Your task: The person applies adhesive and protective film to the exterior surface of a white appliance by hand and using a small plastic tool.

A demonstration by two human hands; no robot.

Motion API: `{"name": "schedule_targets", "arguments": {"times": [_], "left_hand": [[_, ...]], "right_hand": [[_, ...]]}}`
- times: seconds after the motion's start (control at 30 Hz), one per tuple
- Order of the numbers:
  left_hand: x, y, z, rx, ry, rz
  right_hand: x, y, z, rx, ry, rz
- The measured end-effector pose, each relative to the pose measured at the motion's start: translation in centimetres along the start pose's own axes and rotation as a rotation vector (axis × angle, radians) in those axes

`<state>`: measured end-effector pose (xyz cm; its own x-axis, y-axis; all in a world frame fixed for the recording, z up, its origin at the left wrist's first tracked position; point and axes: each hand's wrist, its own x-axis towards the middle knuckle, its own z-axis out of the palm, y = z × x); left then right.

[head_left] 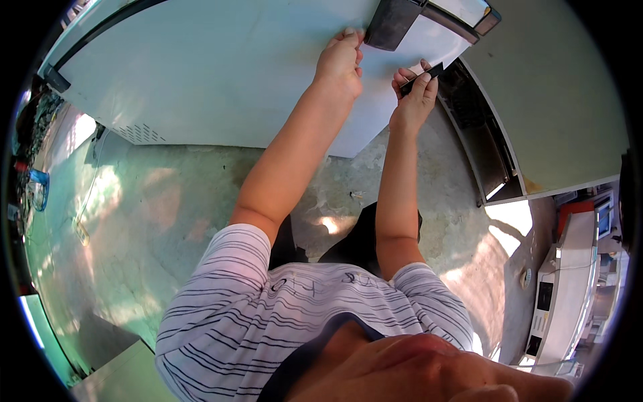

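Observation:
A large white appliance cabinet (221, 74) with black edge trim stands in front of me. A dark rectangular block (394, 25) sits at its upper right part. Just left of that block's lower edge, my left hand (340, 61) is closed in a pinch against the panel. Whatever its fingertips hold, if anything, is too small or hidden to tell. Lower and to the right, my right hand (416, 97) grips a small flat black strip-like piece (435, 70) between thumb and fingers, near the cabinet's right edge.
Close on the right stands another big greyish cabinet (549, 100) with a dark open side. A white appliance (562, 288) is farther down on the right. At the lower left is a pale green cabinet (120, 378). A thin cable (90, 181) runs over the concrete floor (167, 254).

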<state>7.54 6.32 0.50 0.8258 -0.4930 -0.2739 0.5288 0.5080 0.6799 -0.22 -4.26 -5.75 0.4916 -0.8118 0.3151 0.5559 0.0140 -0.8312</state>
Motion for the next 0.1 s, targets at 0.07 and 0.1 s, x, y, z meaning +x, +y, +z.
{"name": "schedule_targets", "arguments": {"times": [0.07,0.1], "left_hand": [[-0.2,0.4,0.1,-0.040,-0.008,-0.063],[0.2,0.4,-0.2,-0.064,-0.035,-0.072]], "right_hand": [[-1.1,-0.5,0.0,-0.037,0.104,0.095],[-1.6,-0.2,-0.2,-0.003,0.156,0.182]]}}
